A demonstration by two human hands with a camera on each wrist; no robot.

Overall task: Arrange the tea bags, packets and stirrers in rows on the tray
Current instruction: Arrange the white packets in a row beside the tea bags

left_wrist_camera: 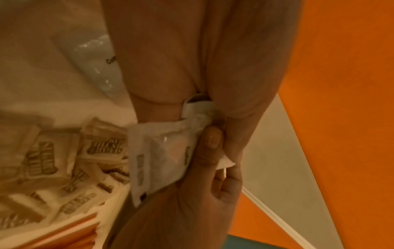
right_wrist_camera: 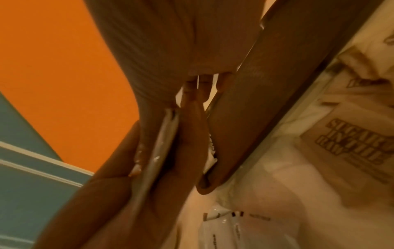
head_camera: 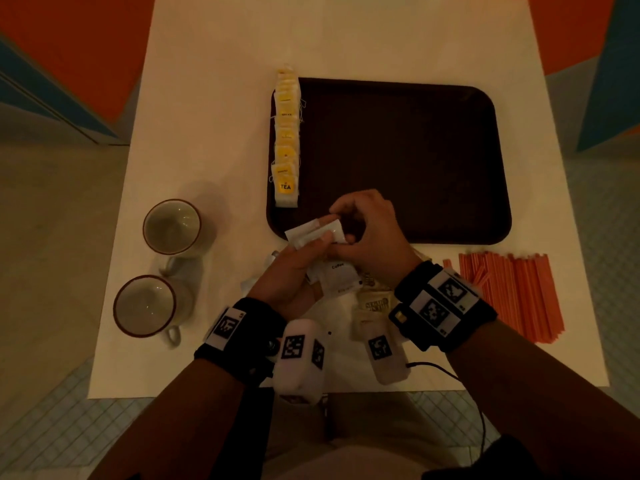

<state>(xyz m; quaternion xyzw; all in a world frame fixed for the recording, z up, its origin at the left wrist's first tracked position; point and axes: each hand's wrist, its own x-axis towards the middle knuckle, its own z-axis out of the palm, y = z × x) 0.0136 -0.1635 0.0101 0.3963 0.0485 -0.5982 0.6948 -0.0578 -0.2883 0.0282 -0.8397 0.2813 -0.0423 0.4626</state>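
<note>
Two empty cups stand at the table's left; yellow tea bags line the dark tray's left edge; over its near edge, the left hand and right hand together pinch white packets; more packets lie below; orange stirrers lie near right.

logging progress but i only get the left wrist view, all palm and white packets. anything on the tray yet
Observer: Yes, a row of tea bags runs along the left edge of the tray.
Operator: stirrers placed?
Observer: No, the stirrers lie on the table, right of the right hand.
Operator: where are the hands
Observer: Both the left hand and the right hold white packets over the tray's near edge.
</note>
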